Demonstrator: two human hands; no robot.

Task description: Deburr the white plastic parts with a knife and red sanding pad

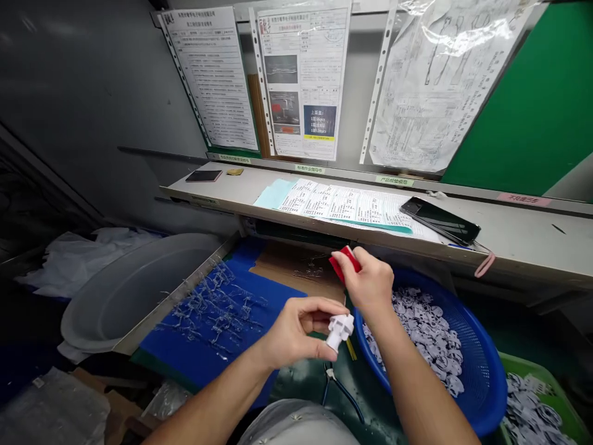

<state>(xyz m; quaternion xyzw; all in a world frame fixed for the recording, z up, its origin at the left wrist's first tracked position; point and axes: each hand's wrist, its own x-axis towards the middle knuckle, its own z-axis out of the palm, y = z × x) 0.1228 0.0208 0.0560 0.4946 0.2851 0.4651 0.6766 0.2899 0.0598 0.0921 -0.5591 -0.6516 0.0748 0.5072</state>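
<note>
In the middle of the head view my left hand (296,330) pinches a small white plastic part (340,330) between thumb and fingers. The part has a notched, wider top and a narrower stem. Just above and to the right, my right hand (369,278) is closed on a flat red piece (343,264) whose kind I cannot make out. The red piece and the white part are apart. Below my hands, a pair of pliers (341,389) with blue handles lies on the dark green bench, partly hidden by my body.
At right, a blue basket (493,395) holds many white plastic parts; a green bin (563,392) beside it holds more. Clear plastic sprues (217,309) lie on a blue sheet at left, near a grey tub (88,309). The shelf (532,238) bears papers and a phone (440,220).
</note>
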